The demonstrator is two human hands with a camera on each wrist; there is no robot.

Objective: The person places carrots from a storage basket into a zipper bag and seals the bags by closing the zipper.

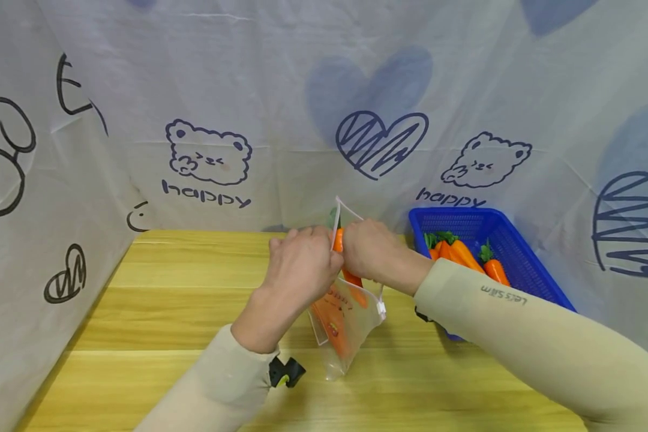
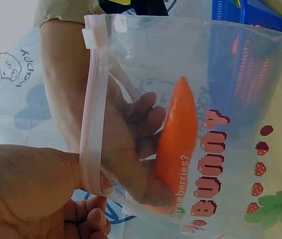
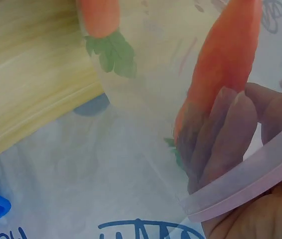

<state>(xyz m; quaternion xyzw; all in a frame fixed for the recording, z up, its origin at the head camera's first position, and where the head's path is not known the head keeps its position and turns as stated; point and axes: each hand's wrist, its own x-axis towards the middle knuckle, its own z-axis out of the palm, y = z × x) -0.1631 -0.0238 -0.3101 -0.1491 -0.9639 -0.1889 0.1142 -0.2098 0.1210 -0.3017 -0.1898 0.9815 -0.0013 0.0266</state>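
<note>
A clear zip bag (image 1: 359, 345) with a pinkish slider rim and printed red lettering hangs between both hands. My left hand (image 1: 302, 258) pinches the rim of its mouth. Reaching inside through the opening, my right hand (image 1: 369, 246) holds an orange carrot (image 2: 178, 134), its fingers curled round the leafy end. In the right wrist view the fingers (image 3: 230, 129) show through the film against the carrot. Deeper in the bag, another carrot (image 3: 100, 20) with green leaves shows through the plastic. The white slider (image 2: 93, 38) sits at one end of the rim.
A blue plastic basket (image 1: 540, 270) stands to the right, with several carrots (image 1: 464, 255) with green tops in it. Beneath the bag is a light wooden table (image 1: 194, 312). A printed white cloth (image 1: 281, 120) hangs behind and along the sides.
</note>
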